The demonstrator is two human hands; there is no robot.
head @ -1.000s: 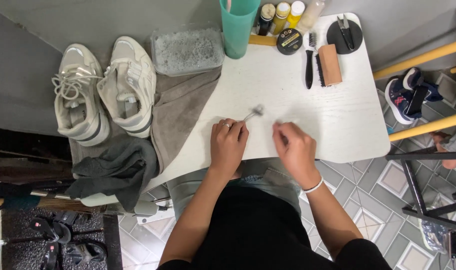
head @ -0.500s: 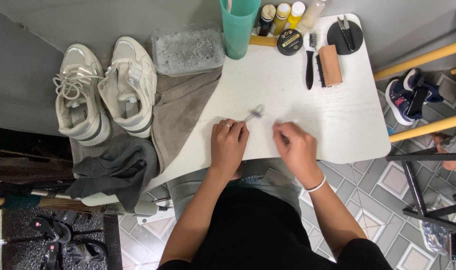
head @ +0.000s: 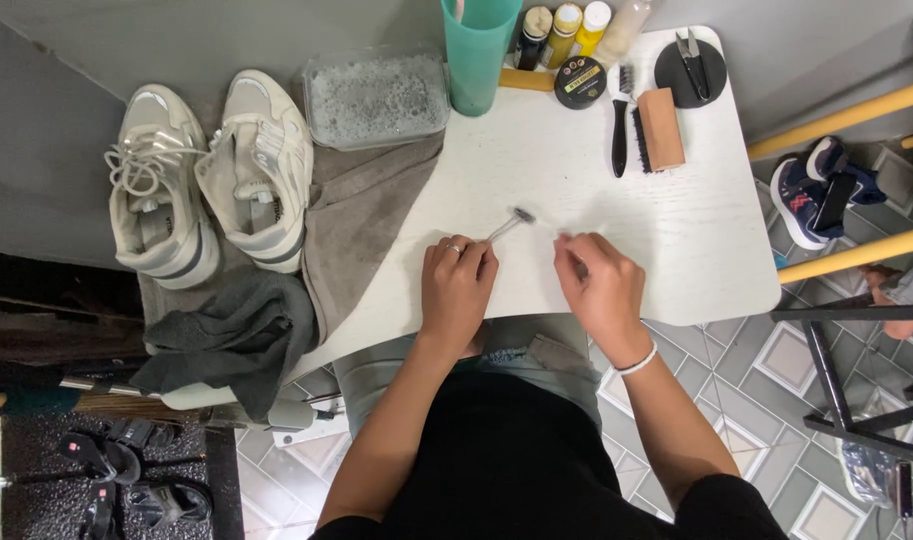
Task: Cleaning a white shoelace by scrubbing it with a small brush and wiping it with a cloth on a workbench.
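One white table (head: 676, 250) is seen over grey patterned floor tiles (head: 776, 370), two white sneakers (head: 206, 180) lined on a grey towel (head: 356, 230). A small brush (head: 509, 222) is pinched in the left hand (head: 458, 290), bristles pointed up-right along a diagonal axis. The right hand (head: 601, 290) is rested curled, fingertips pressed together.

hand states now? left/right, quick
Left hand: closed on a small brush, resting on the white table.
Right hand: fingers curled on the table; contents cannot be told.
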